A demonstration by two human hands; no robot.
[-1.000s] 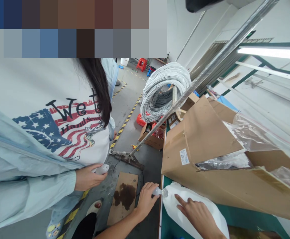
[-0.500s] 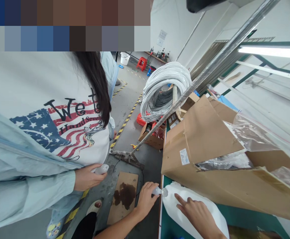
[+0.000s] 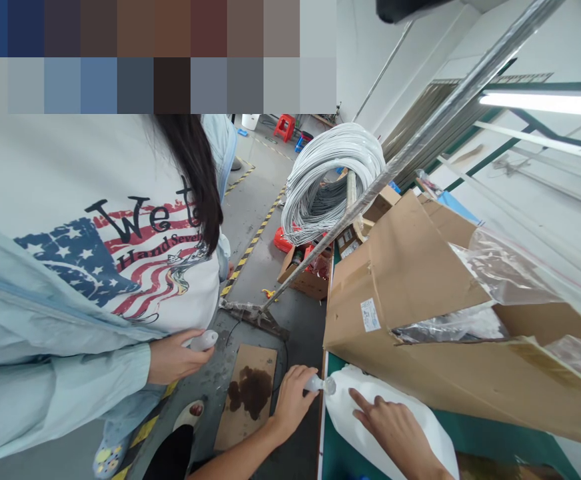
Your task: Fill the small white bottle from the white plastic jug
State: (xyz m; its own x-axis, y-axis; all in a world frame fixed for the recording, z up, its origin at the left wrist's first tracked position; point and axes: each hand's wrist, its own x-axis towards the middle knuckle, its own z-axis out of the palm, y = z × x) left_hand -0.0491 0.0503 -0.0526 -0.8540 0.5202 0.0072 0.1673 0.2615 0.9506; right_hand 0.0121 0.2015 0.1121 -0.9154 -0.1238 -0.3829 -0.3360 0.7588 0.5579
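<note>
My left hand [image 3: 291,400] is closed on a small white cap-like piece [image 3: 314,384] at the corner of a white plastic bag [image 3: 350,417], by the edge of a green table [image 3: 475,437]. On top of that bag rests my right hand [image 3: 395,430], fingers stretched out and the index finger pointing toward the corner. A co-worker in a pale blue jacket stands close on the left; their hand [image 3: 173,357] holds a similar white piece [image 3: 203,341].
A big open cardboard box [image 3: 405,280] with clear plastic liners fills the table behind the bag. A coil of white cable [image 3: 333,177] hangs on a slanted metal pole [image 3: 420,143]. On the floor lie a stained cardboard sheet [image 3: 248,393], small boxes and yellow-black tape.
</note>
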